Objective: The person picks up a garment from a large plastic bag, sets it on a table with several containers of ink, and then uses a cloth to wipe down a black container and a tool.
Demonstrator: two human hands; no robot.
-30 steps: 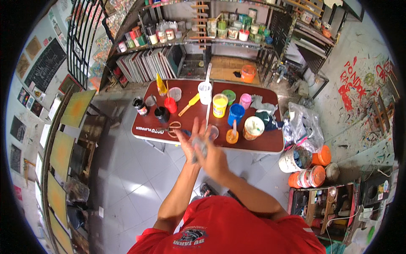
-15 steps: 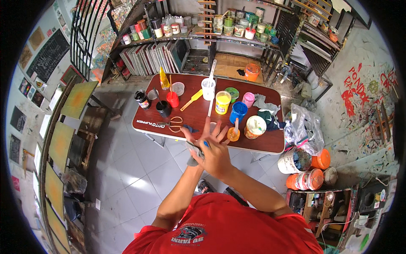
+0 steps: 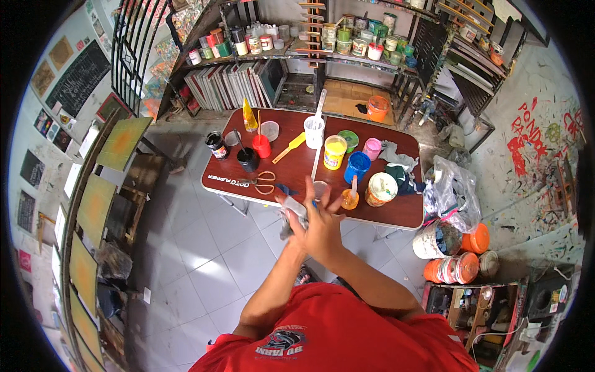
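Both of my hands meet in front of the table's near edge. My right hand (image 3: 325, 230) overlaps the left, its fingers spread apart, with a small blue spot near the finger bases. My left hand (image 3: 298, 243) is mostly hidden behind it and holds a crumpled grey-white cloth (image 3: 291, 218) against it. Just beyond the hands stand a clear cup (image 3: 320, 188) and an orange cup (image 3: 350, 199) with a stick in it. Scissors (image 3: 263, 182) with orange-brown handles lie to the left, beside a dark blue rag (image 3: 282, 190).
The brown table (image 3: 291, 170) bears a blue paint pot (image 3: 357, 167), a yellow pot (image 3: 334, 152), a white tub (image 3: 314, 133), a red cup (image 3: 261, 146), black pots and rags (image 3: 400, 167). Buckets (image 3: 455, 268) stand at right; painted panels (image 3: 93, 208) line the left; paint shelves (image 3: 365, 53) stand behind.
My hands have shifted slightly against each other, and more of the cloth shows beside the right hand. The whole view has swung a little, moving the table rightward and down in the picture.
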